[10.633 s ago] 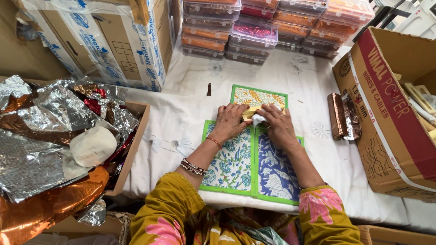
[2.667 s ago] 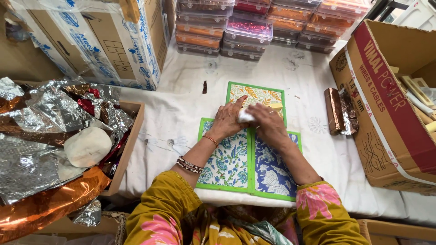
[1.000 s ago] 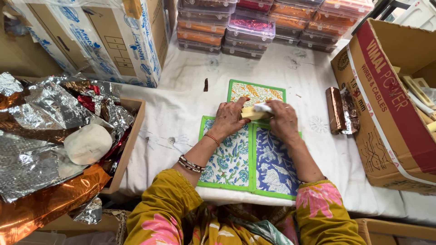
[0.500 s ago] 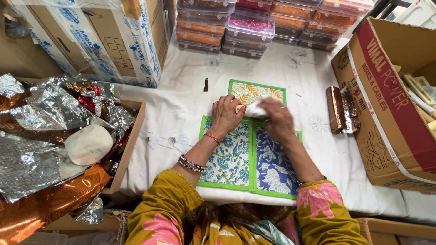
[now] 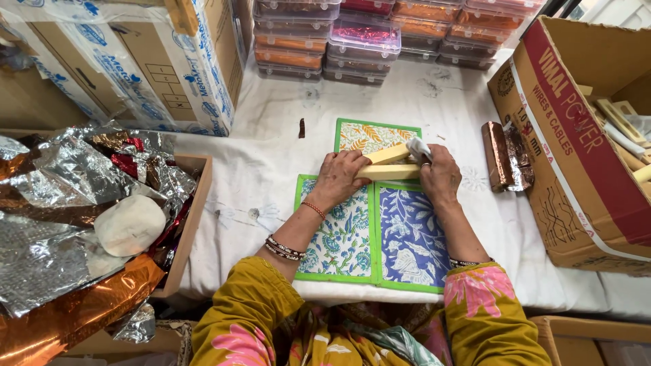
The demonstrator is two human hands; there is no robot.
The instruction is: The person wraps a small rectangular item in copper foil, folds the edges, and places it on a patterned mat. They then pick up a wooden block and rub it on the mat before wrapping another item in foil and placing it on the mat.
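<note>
Left hand (image 5: 342, 177) and right hand (image 5: 439, 177) are gripping two pale blocks (image 5: 388, 164) over printed mats (image 5: 369, 230), right also pinching white cloth (image 5: 418, 148), apparently wiping them; steady support seems needed.

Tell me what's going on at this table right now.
A person seated at a cloth-covered table holds two pale wooden blocks between both hands above flower-printed mats. The left hand grips their near ends; the right hand steadies the far ends and pinches a bit of white cloth. A brown foil-wrapped bar lies to the right, beside an open cardboard box holding more blocks.
</note>
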